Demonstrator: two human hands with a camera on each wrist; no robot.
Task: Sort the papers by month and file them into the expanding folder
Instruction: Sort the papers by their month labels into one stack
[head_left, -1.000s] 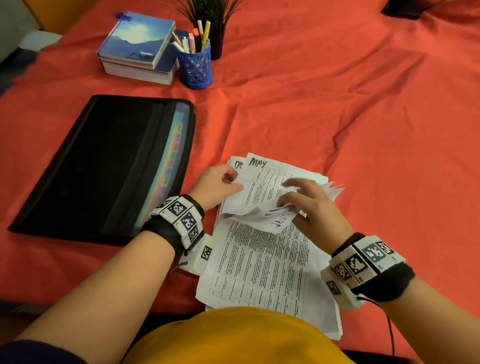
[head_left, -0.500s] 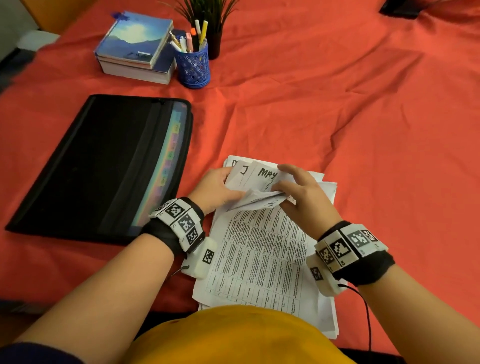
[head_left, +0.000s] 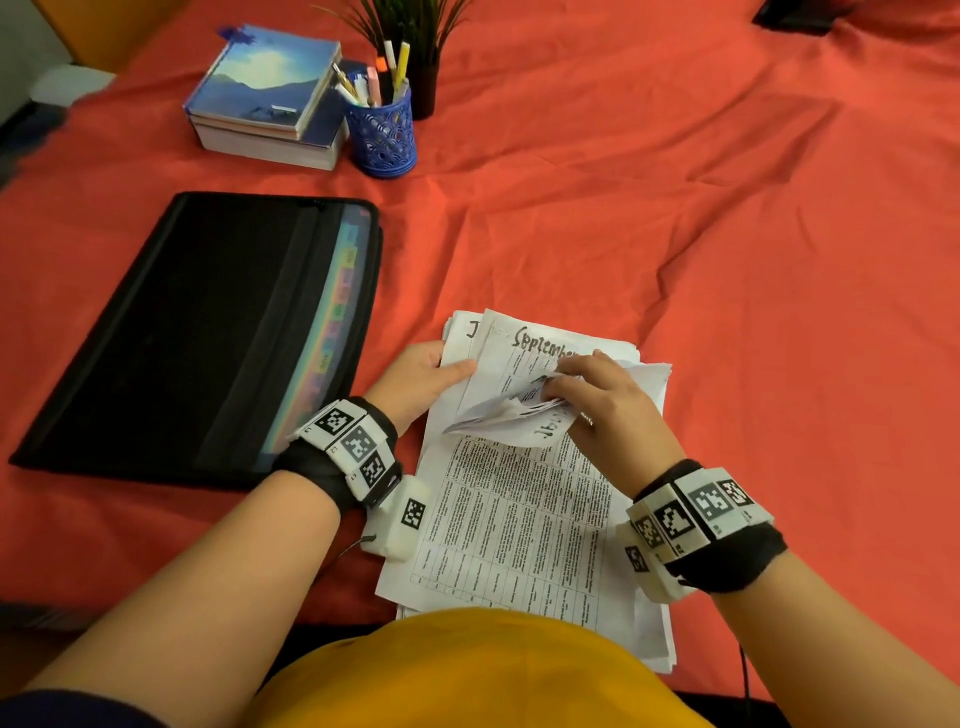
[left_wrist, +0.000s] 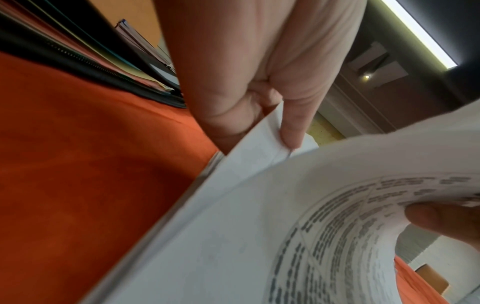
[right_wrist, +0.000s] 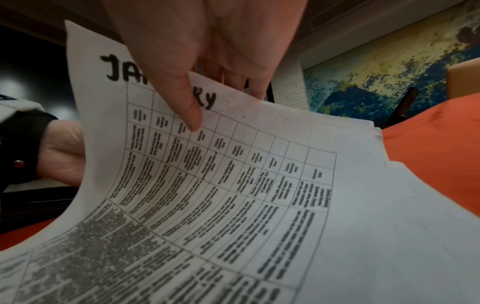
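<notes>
Fingertips of the right hand pinch several folded-back top sheets, the January sheet among them, exposing the September sheet. Left hand grips the paper stack at its far-left corner. Expanding folder lies just left, on the red cloth.

Risk: creasing or tearing at the fold; a slipping pinch would drop sheets and lose the sort position.

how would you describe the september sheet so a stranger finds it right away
On the red cloth, right of the black folder, lies a pile of papers under both hands. The sheet sits at the pile's far end, exposed where the right hand folds pages back. Only it shows "September" handwritten across its top.
</notes>
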